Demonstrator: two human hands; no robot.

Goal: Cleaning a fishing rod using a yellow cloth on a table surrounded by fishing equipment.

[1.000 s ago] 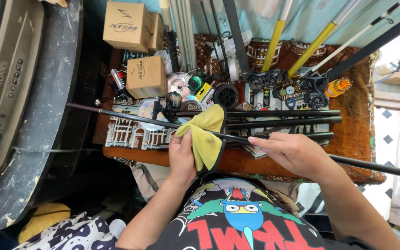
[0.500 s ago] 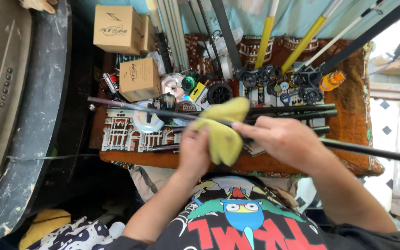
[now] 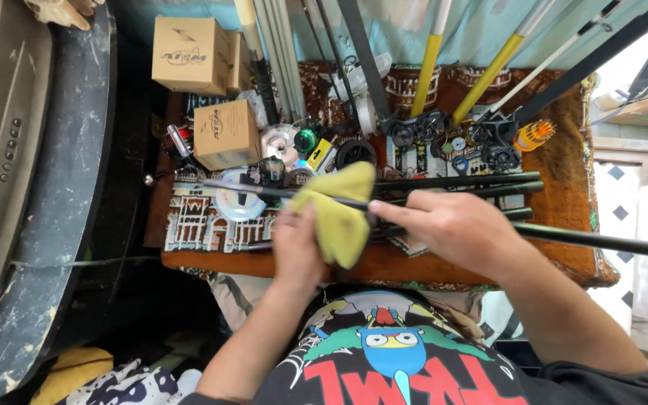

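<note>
Rod (image 3: 601, 240) middle hidden under yellow cloth (image 3: 335, 214)

Both bare forearms reach forward from the torso, elbows bent and drawn in; the left hand (image 3: 296, 251) sits palm down, fingers curled closed in a grip, wrist straight; the right hand (image 3: 450, 229) lies just beside it, knuckles up, index finger stretched out toward the left hand, other fingers folded under; the right forearm angles in from the lower right.
</note>
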